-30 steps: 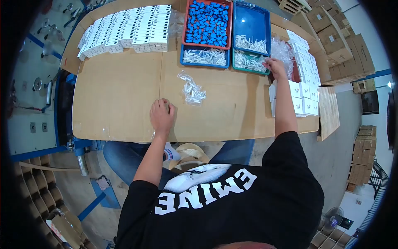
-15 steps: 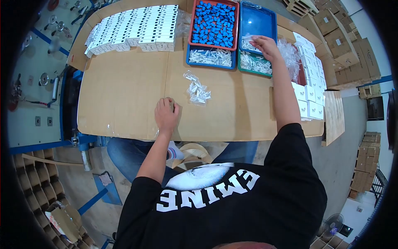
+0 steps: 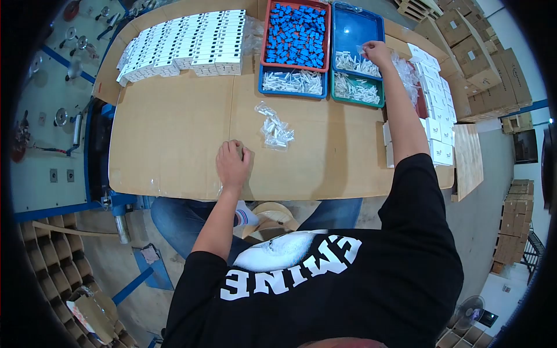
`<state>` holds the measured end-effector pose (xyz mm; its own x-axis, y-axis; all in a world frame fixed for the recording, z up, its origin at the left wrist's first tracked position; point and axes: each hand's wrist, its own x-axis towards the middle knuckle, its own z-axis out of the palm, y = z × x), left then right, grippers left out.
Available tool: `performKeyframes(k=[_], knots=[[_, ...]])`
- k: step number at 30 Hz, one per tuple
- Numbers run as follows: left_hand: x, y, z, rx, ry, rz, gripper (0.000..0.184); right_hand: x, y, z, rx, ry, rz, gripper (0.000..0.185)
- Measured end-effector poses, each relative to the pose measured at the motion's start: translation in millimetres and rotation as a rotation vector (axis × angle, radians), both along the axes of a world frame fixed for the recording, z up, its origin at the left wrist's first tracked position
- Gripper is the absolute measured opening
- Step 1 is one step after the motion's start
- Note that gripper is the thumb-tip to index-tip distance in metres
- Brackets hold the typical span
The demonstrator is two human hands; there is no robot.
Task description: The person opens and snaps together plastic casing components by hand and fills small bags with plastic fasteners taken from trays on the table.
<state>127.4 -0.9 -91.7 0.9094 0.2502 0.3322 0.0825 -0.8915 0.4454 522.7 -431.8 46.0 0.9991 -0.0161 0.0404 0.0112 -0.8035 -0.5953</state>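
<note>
My left hand [image 3: 234,165] rests on the cardboard-covered table [image 3: 168,133] with its fingers curled; whether it holds anything is hidden. Up and to the right of it lies a clear bag of small white parts [image 3: 275,127]. My right hand [image 3: 377,53] is over the right side of the upper blue tray [image 3: 355,33], fingers pinched on something small that I cannot make out. White parts lie at that tray's near end. Below it is a green tray [image 3: 357,90] of white parts.
A red tray of blue parts [image 3: 295,36] overlaps a blue tray of white parts [image 3: 291,82]. Stacked white boxes [image 3: 191,43] fill the back left. At the right are crumpled clear bags [image 3: 407,75] and more white boxes [image 3: 434,124].
My right hand has moved up from the green tray to the upper blue tray, then slightly right. My left hand keeps its place on the table. The whole view has shifted slightly.
</note>
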Motion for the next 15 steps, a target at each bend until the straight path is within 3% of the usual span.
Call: performKeyframes(k=[3, 7, 15], knots=[[1, -1, 1, -0.006, 0.004, 0.007, 0.022, 10, -8, -7, -0.219, -0.186, 0.040, 0.019], [0, -1, 0, -0.011, 0.006, 0.004, 0.022, -3, -7, 14, -0.222, -0.162, 0.043, 0.021], [0, -2, 2, -0.006, 0.018, 0.005, 0.022, -3, -21, 9, -0.334, -0.432, 0.129, 0.018]])
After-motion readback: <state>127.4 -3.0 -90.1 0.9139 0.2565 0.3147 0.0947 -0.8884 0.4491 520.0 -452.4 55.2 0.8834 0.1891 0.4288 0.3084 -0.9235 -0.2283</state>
